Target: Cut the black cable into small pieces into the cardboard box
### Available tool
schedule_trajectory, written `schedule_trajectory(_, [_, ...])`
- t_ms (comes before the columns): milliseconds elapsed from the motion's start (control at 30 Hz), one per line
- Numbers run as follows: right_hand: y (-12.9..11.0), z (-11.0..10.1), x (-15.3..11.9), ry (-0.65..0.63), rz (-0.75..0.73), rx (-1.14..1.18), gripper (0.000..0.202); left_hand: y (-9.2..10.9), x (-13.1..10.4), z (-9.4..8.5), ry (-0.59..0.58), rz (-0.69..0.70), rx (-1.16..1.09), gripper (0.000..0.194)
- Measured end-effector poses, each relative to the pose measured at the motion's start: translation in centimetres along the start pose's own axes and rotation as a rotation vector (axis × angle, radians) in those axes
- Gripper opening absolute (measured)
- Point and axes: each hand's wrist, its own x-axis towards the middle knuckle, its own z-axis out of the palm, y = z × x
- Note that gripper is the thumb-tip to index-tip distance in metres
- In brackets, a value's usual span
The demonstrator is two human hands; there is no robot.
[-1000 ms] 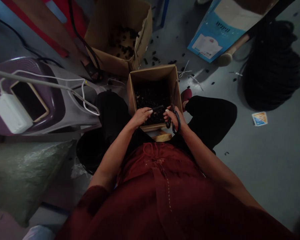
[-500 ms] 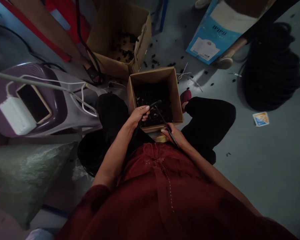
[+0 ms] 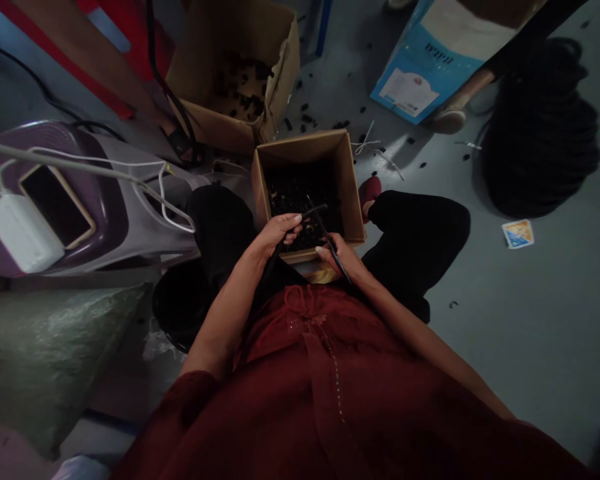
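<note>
My left hand is closed around a black cord, whose free end sticks out to the right past my fingertips. More of that cord seems to hang below the hand, hard to see against dark trousers. In my right hand is a slim dark tool that looks like scissors; its thin blades point up and left and cross the cord near its end. Both hands are over the near side of a small cardboard box, which holds many short black pieces.
A larger cardboard box with black pieces stands behind. Loose pieces litter the floor. At left, a purple stool bears a phone and a white block. A blue carton, a black coiled heap and other people's legs are around.
The scissors have moved slightly up and left, and their blades now cross the cord near its end. My left hand keeps its hold, and the view has shifted slightly.
</note>
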Motion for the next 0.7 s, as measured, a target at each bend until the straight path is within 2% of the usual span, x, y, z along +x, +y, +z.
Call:
schedule_trajectory(233, [0.9, 0.5, 0.6, -0.038, -0.022, 0.175, 0.046, 0.1, 0.1, 0.3, -0.019, -0.046, 0.087, 0.028])
schedule_trajectory(400, [0.0, 0.1, 0.5, -0.030, -0.020, 0.101, 0.046, 0.2, 0.1, 0.4, 0.002, -0.064, 0.155, 0.024])
schedule_trajectory(700, [-0.2, 0.0, 0.0, 0.025, -0.003, -0.009, 0.031, -0.3, 0.4, 0.2, 0.028, -0.083, 0.185, 0.021])
